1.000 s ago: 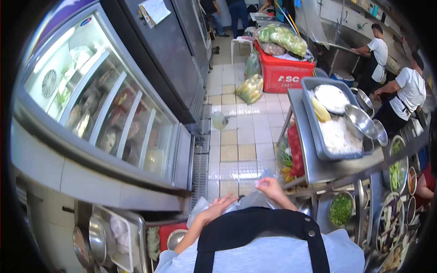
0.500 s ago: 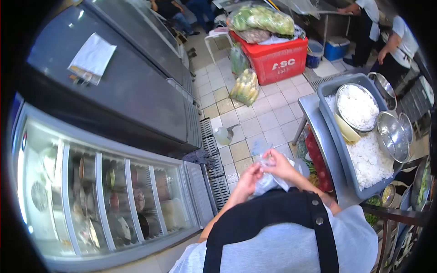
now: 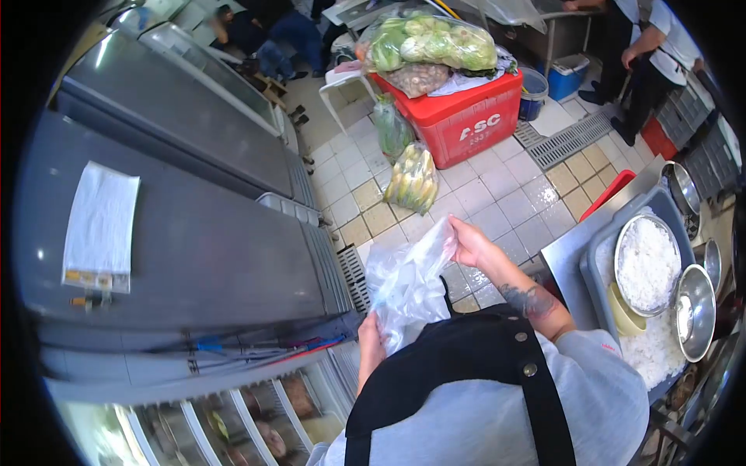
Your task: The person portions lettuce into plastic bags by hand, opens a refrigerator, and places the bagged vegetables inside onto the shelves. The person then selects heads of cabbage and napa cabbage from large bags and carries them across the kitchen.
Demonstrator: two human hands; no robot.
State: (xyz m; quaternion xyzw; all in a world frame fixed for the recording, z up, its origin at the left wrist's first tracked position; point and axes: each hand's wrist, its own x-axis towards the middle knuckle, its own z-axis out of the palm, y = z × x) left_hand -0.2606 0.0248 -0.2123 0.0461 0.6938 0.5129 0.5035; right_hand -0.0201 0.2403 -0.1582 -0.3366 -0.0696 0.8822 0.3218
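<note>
A clear plastic bag (image 3: 408,283) is spread between my two hands in front of the dark apron. My right hand (image 3: 468,242) pinches its upper right corner, with the tattooed forearm stretched forward. Lower down, my left hand (image 3: 371,339) grips the bag's left edge. The bag looks crumpled; whether anything is inside cannot be told. Beyond it on the tiled floor lies a bag of yellowish-green vegetables (image 3: 413,180).
Ahead is a red cooler (image 3: 458,124) topped by bagged cabbages (image 3: 431,43). At right, a steel table (image 3: 571,248) bears a grey tub (image 3: 594,268) with white rice-like food (image 3: 649,349) and bowls. Tall fridges (image 3: 186,248) line the left. Other people are in the background.
The bag has been opened out wide and my hands have moved apart. The view has turned, bringing the fridge door's paper lower and the tub further right.
</note>
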